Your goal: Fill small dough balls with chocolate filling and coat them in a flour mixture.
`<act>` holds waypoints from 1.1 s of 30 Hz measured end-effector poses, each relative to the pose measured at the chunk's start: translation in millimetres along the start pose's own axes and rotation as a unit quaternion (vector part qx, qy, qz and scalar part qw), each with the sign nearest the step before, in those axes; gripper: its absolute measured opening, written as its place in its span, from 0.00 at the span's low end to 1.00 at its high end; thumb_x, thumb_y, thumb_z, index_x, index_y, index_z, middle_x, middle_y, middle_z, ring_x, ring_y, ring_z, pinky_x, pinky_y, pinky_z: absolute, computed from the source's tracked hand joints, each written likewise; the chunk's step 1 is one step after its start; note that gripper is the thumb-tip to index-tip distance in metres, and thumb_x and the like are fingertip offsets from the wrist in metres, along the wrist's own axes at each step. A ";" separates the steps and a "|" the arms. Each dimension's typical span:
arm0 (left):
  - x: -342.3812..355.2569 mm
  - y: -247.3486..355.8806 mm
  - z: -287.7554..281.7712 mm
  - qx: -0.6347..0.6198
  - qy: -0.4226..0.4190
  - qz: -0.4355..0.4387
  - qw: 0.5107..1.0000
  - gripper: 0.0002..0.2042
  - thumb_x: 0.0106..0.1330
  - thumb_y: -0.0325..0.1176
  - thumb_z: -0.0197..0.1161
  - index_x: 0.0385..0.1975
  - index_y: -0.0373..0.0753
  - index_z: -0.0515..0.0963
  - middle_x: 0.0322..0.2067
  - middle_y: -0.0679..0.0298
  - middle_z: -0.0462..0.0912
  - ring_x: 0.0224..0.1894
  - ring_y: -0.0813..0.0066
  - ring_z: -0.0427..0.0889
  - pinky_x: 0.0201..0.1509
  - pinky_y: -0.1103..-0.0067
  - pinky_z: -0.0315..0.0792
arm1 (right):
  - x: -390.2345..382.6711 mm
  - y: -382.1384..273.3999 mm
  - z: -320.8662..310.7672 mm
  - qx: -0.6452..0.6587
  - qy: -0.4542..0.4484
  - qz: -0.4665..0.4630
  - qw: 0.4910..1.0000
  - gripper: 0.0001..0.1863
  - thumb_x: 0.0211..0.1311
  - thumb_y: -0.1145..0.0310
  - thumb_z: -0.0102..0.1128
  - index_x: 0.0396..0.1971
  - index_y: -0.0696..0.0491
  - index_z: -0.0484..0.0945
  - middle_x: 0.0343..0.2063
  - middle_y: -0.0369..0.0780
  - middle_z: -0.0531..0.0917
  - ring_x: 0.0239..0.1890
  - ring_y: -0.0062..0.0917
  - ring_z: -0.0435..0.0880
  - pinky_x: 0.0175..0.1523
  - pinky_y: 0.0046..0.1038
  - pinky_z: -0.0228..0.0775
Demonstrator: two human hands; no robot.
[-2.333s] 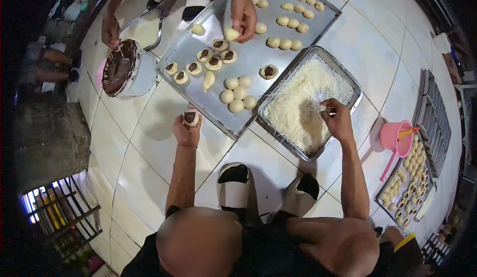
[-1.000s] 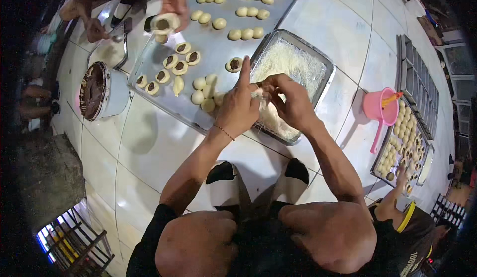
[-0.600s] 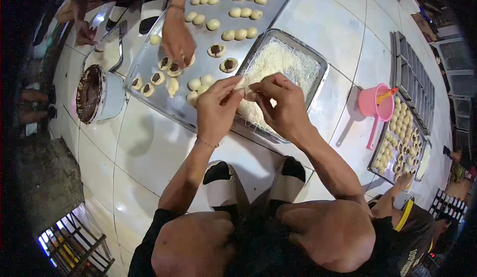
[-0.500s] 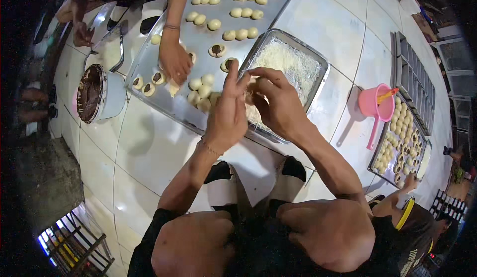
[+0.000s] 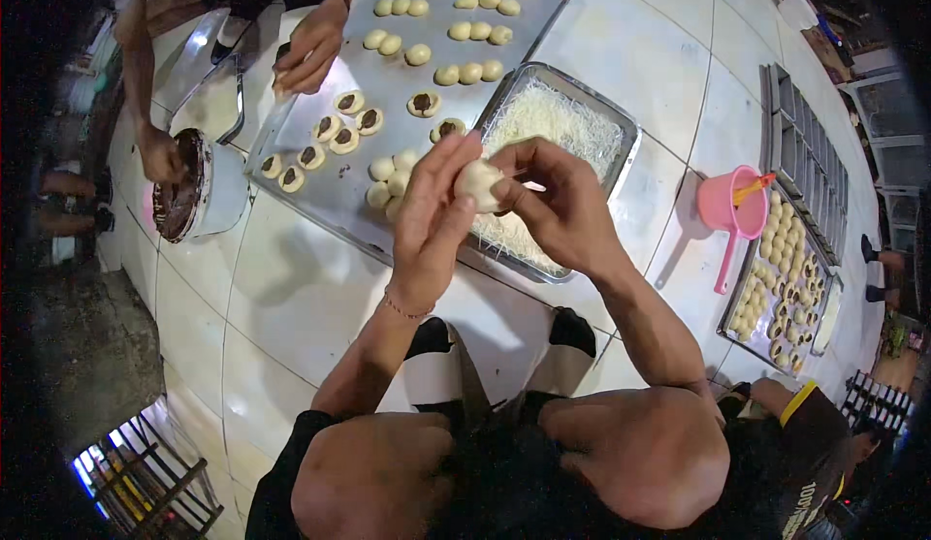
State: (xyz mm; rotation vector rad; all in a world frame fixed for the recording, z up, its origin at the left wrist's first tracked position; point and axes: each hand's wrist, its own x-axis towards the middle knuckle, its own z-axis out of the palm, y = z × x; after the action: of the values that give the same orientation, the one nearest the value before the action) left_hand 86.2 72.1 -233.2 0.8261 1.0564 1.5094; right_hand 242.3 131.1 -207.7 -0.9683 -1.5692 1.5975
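Open floor: bare white tiles point(image 5: 291, 288) left of the knees, passable.
Ahead: cheese tray point(image 5: 611, 118) and long dough tray point(image 5: 320, 201) block.
Far left: another person's hand point(image 5: 308, 50), chocolate bowl point(image 5: 189, 196).
Right: pink scoop point(image 5: 732, 212), filled tray point(image 5: 781, 283).

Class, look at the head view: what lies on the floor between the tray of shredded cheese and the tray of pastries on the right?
A pink scoop with a long handle lies between the cheese tray and the pastry tray, on white floor tiles.

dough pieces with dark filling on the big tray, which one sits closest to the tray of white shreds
The filled dough piece just behind the left hand, beside the shred tray and its near-left rim. The other filled ones lie farther left on the big tray.
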 end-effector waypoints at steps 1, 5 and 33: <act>0.2 -0.1 0.1 0.017 0.000 0.016 1.000 0.15 0.69 0.24 0.54 0.54 0.34 0.70 0.52 0.58 0.76 0.43 0.77 0.74 0.48 0.84 0.70 | -1.3 -1.7 0.6 -0.017 0.006 -0.008 1.000 0.05 0.60 0.81 0.60 0.36 0.62 0.79 0.34 0.41 0.80 0.33 0.24 0.78 0.42 0.22 0.74; -2.0 2.8 0.6 0.070 0.003 0.037 0.997 0.12 0.71 0.27 0.53 0.53 0.34 0.70 0.48 0.59 0.77 0.41 0.77 0.74 0.47 0.83 0.71 | -1.6 -2.3 1.0 -0.067 0.026 -0.040 0.997 0.05 0.60 0.82 0.60 0.36 0.63 0.80 0.35 0.42 0.80 0.34 0.24 0.78 0.42 0.22 0.74; -7.6 -51.2 -85.9 -0.168 0.224 -0.314 0.907 0.20 0.74 0.43 0.53 0.57 0.38 0.70 0.45 0.59 0.78 0.44 0.72 0.77 0.52 0.72 0.72 | 104.1 106.4 28.0 -0.317 -0.194 0.062 0.926 0.12 0.56 0.75 0.62 0.41 0.61 0.79 0.33 0.41 0.84 0.28 0.31 0.79 0.38 0.31 0.74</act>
State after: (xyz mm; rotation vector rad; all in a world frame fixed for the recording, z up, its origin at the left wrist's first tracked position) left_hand 28.3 50.3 -312.1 -0.1278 1.1938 1.2742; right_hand 170.2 204.7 -318.7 -1.1376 -2.4376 1.4411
